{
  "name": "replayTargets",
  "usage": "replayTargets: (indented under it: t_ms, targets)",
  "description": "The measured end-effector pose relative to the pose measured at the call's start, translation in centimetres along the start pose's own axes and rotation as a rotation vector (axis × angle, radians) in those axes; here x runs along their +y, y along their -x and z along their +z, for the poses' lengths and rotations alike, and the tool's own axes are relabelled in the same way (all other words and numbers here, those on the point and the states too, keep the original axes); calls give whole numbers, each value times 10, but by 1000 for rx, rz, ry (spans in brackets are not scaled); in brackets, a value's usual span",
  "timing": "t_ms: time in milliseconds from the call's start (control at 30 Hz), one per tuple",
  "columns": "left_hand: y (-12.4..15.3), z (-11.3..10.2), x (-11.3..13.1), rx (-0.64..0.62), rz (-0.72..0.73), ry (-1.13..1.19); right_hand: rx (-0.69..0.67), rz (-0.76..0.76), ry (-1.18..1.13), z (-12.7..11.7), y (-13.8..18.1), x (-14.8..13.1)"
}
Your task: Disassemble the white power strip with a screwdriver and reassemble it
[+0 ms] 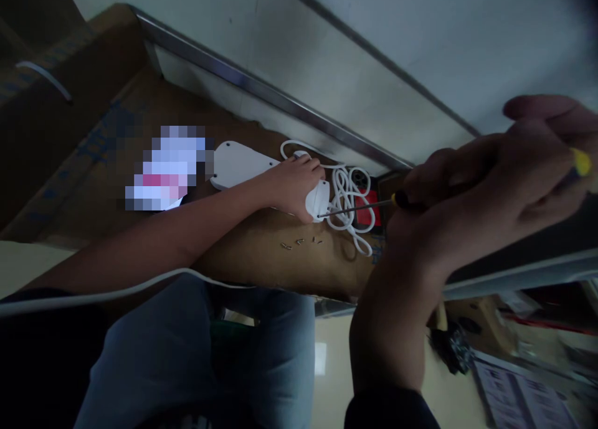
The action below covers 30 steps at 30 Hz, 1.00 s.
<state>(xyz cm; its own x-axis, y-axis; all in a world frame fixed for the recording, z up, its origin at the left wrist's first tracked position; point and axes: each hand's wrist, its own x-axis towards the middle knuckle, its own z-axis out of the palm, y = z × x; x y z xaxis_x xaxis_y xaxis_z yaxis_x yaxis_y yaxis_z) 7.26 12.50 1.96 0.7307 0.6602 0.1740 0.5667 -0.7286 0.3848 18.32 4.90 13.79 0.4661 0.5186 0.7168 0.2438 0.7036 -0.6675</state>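
My left hand (294, 185) is closed over a white power strip (240, 163) that lies on a brown cardboard surface (261, 261), pressing its right end down. My right hand (490, 186) is wrapped around the handle of a screwdriver (362, 206) with a black and yellow grip. The thin metal shaft points left and its tip meets the white end of the power strip by my left thumb. The strip's white cord (348, 195) lies coiled just right of my left hand. Several small screws (301, 241) lie loose on the cardboard below the strip.
A pale wall with a metal rail (261, 86) runs behind the cardboard. A red and black object (367, 202) sits under the coiled cord. My blue-trousered legs (196, 354) fill the bottom. A white cable (116, 289) crosses my left forearm. Cluttered items lie at the bottom right.
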Motion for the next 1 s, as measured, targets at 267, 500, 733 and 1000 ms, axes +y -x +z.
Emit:
replayTargets:
  t_ms: [267,500,733,1000]
  targets:
    - [1,-3,0,-20,13,-1,-259,50,84,-5,-13,4]
    - [2,-2,-1,-21,4,16,-533,288,-362,-4,-51,28]
    - [2,0,-2,-49,-2,-27,-759,547,-420,-2,-65,29]
    - [3,-1,-1,-55,3,-53,-471,326,-433,-3,-31,11]
